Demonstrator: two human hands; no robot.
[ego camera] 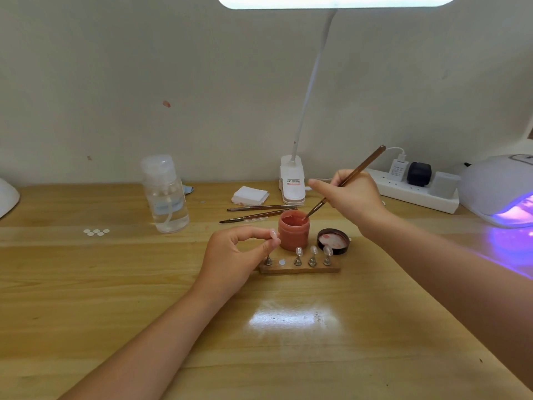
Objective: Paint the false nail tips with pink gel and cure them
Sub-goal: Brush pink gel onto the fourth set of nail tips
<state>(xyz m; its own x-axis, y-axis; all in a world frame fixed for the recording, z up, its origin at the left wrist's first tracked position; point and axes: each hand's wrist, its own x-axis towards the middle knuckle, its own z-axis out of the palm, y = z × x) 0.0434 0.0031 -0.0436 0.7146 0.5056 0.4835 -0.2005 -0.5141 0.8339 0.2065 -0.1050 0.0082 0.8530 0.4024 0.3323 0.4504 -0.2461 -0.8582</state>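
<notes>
Three glossy clear nail tips [313, 250] on metal stands sit in the wooden strip holder [300, 268]; left hand [233, 256] pinches a fourth tip [273, 234], right hand [353, 194] grips a thin brown brush [350, 176], bristles dipped in the open round pink gel jar [293, 229].

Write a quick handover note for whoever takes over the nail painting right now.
Left hand pinches one nail tip, lifted off the wooden stand.
Right hand holds the brush, bristles dipped in the open pink gel jar; its lid lies beside.
Three tips on the stand look unpainted.
Curing lamp at right is lit.
Left: paint every tip, then cure.
</notes>
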